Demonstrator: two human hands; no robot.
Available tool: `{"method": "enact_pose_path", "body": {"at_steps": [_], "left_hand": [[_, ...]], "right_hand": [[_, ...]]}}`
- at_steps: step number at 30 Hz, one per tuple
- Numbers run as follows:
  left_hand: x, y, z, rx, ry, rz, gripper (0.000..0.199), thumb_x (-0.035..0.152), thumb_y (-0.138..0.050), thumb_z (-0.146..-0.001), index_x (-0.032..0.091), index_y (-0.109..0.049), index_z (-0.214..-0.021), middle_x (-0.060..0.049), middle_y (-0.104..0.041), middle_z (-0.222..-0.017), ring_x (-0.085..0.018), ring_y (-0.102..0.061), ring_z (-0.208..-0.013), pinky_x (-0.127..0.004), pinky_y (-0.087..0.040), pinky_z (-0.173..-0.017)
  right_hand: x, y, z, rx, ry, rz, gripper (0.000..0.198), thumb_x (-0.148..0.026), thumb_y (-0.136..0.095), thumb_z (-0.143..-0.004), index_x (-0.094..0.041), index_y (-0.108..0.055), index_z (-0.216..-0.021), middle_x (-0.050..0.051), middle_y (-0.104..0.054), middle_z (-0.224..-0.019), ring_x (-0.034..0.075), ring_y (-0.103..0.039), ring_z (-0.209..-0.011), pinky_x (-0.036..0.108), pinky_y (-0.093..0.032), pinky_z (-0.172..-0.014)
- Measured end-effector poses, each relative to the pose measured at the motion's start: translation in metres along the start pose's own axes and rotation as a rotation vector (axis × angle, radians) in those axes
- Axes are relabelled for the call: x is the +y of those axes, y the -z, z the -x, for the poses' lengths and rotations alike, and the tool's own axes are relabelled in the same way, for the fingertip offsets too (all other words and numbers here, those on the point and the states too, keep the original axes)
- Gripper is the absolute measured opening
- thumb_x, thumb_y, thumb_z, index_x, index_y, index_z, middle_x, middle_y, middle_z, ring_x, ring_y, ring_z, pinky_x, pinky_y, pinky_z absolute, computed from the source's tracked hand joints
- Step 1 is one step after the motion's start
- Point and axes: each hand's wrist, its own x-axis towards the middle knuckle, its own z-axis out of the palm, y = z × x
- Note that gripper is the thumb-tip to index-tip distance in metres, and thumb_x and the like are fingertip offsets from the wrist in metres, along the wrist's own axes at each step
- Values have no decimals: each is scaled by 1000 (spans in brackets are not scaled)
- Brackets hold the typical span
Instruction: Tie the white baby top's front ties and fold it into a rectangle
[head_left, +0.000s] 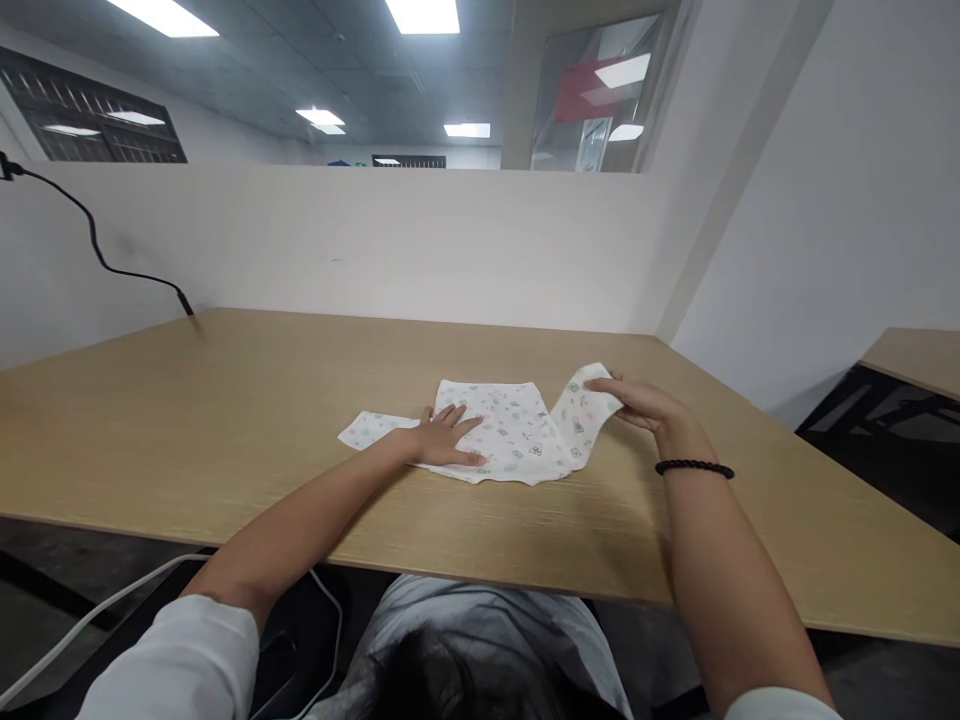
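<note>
A small white long-sleeved baby shirt point(510, 425) with a pale printed pattern lies spread on the wooden table. Pressed flat on its left side is my left hand point(448, 438), fingers spread. One sleeve stretches out on the table past my left wrist. The other sleeve point(585, 415) is lifted off the wood, its cuff end pinched by my right hand point(634, 400) between thumb and fingers. The shirt's body stays flat between both hands.
The wooden table point(285, 380) backs onto a white partition point(420, 250). A black cable point(94, 235) comes down to its far left corner. A second table point(919, 355) stands at the right. Below the front edge runs a white cable point(97, 605).
</note>
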Motion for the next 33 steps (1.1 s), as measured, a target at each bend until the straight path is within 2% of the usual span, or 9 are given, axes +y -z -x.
{"method": "enact_pose_path", "body": {"at_steps": [3, 6, 8, 13, 15, 17, 20, 23, 33], "left_hand": [[1, -2, -2, 17, -4, -4, 97, 87, -33, -76, 33, -15, -154, -12, -6, -161, -37, 4, -147, -64, -1, -111], [-1, -1, -3, 7, -7, -10, 95, 84, -32, -79, 28, -15, -154, -14, -9, -161, -35, 0, -148, -61, -4, -113], [-6, 3, -3, 19, -3, -21, 94, 80, -32, -81, 22, -16, -154, -15, -14, -160, -34, -6, -148, -56, -8, -114], [-30, 22, 1, 88, 125, -48, 83, 72, -45, -77, 17, -42, -140, -19, -40, -148, -35, -41, -132, -45, -34, -104], [-42, 32, 3, 63, 181, -60, 68, 66, -50, -75, 18, -57, -122, -18, -57, -131, -35, -55, -116, -41, -42, -93], [-52, 40, 6, 11, 209, -59, 53, 62, -51, -74, 19, -64, -103, -14, -67, -112, -33, -61, -100, -38, -45, -83], [-65, 47, 10, -87, 212, 14, 42, 56, -54, -70, 19, -67, -83, -11, -71, -94, -29, -63, -84, -34, -45, -73], [-78, 51, 12, -146, 238, 116, 36, 51, -58, -63, 18, -68, -73, -9, -71, -84, -26, -62, -75, -31, -44, -66], [-124, 67, 47, -210, 293, 546, 32, 49, -65, -58, 18, -66, -64, -11, -69, -69, -27, -63, -65, -33, -45, -55]], "right_hand": [[-14, -24, 2, -248, 97, -317, 37, -29, -66, -83, -20, -53, -116, 7, -67, -106, 19, -66, -94, 28, -56, -80], [-24, -46, 5, -588, 115, -391, 45, -33, -70, -82, -20, -50, -121, 9, -67, -111, 21, -66, -99, 36, -55, -88], [-25, -54, 5, -667, 107, -379, 43, -36, -69, -84, -20, -50, -120, 11, -66, -114, 22, -66, -100, 38, -55, -89], [-11, -71, -14, -313, 161, -175, 27, -44, -55, -91, -20, -56, -104, 11, -67, -108, 19, -66, -95, 31, -54, -83], [-2, -84, -21, -143, 254, 3, 31, -46, -54, -90, -19, -58, -104, 11, -66, -113, 22, -62, -104, 34, -51, -88], [6, -100, -24, -76, 384, 192, 40, -51, -54, -89, -19, -59, -113, 13, -60, -126, 26, -54, -119, 39, -43, -100], [14, -122, -21, -189, 471, 438, 63, -62, -49, -89, -21, -49, -137, 15, -35, -152, 32, -25, -143, 48, -23, -114], [18, -135, -17, -316, 390, 591, 75, -72, -33, -91, -26, -34, -150, 10, -13, -162, 34, 1, -148, 57, -5, -115], [16, -140, -17, -386, 306, 666, 79, -73, -18, -91, -26, -19, -155, 8, -9, -162, 30, 7, -148, 58, 5, -115]]}}
